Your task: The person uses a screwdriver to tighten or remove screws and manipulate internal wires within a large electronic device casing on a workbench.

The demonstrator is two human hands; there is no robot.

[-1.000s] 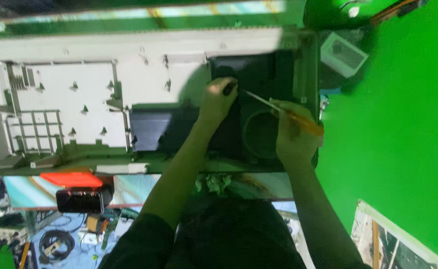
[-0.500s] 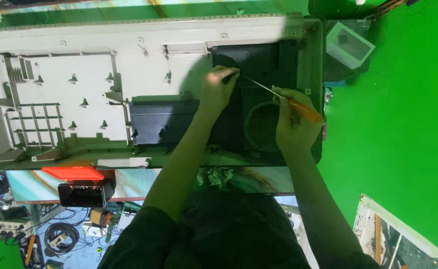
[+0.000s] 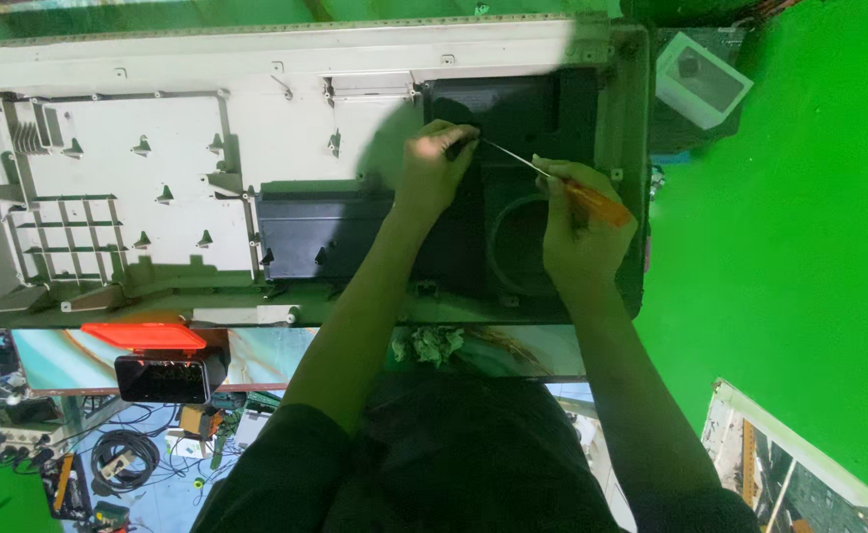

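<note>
Here, in the head view, I am looking straight down at a long pale plastic housing (image 3: 157, 148) lying across the surface (image 3: 513, 345), with both of my arms reaching up into its right end.

My right hand (image 3: 582, 232) is wrapping its fingers (image 3: 562, 202) tight around the orange handle of a screwdriver (image 3: 592, 202). The thin metal shaft is running up and to the left from that grip, and its tip is meeting the black panel (image 3: 513, 109) just beside my left hand (image 3: 434, 168).

My left hand is resting on that black panel, its fingers curling in and pinching at the spot where the shaft ends. I cannot tell whether they are grasping something small there or only steadying the tip, since the point of contact is dark and partly hidden.

Below the shaft, a round opening (image 3: 518, 242) is sitting in the dark section, between my two wrists. To its left a dark ribbed block (image 3: 320, 232) is filling the middle of the housing, and further left the pale shell is showing ribs, slots and small pegs.

At the upper right, a small clear box (image 3: 702, 79) is lying on the green backdrop (image 3: 809, 247), well apart from my hands. At the lower left, a red tray (image 3: 148, 334) is sitting just under the housing edge, above a tangle of cables (image 3: 118, 454) on the floor.
</note>
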